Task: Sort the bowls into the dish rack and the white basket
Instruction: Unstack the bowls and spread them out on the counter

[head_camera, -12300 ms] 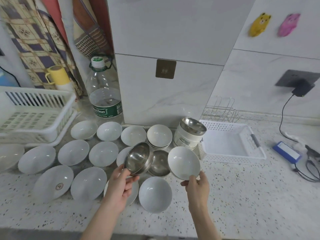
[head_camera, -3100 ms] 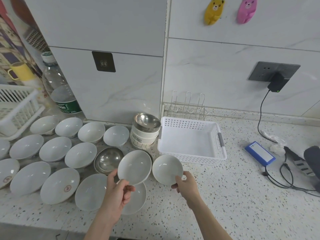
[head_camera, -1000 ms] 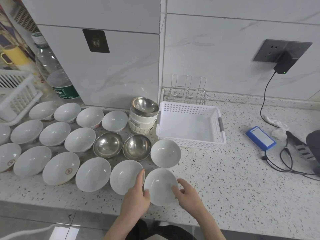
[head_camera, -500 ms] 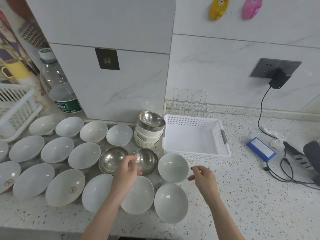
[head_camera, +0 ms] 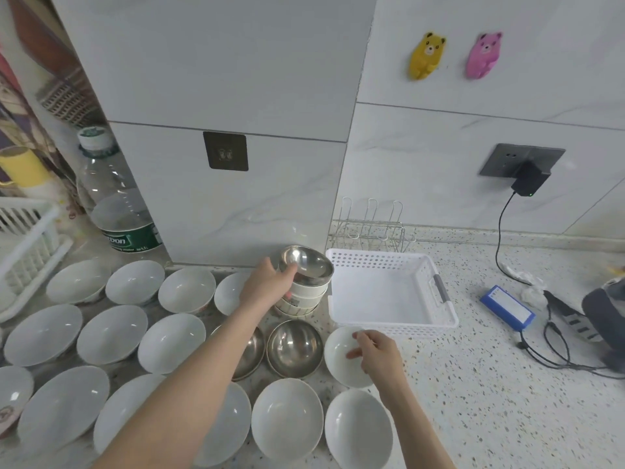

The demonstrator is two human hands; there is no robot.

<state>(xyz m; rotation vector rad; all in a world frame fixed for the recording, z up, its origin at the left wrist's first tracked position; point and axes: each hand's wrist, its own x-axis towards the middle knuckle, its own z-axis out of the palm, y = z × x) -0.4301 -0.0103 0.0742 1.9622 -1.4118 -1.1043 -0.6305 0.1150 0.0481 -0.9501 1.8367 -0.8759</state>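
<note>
Gripping the shiny steel bowl (head_camera: 306,262) atop the stack beside the white plastic basket (head_camera: 436,319), the left hand (head_camera: 267,286) readies a lift; the right hand (head_camera: 372,346) fingers pinch a small white ceramic bowl (head_camera: 338,360) rim.

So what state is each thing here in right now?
White plastic basket: empty, upright.
Steel bowl on the stacked bowls: upright, gripped at its rim by the left hand.
Small white ceramic bowl by the basket: on the counter, right hand at its rim.
Two steel bowls: side by side, empty.
Clear water bottle: capped, upright.
Black charger: plugged in.
</note>
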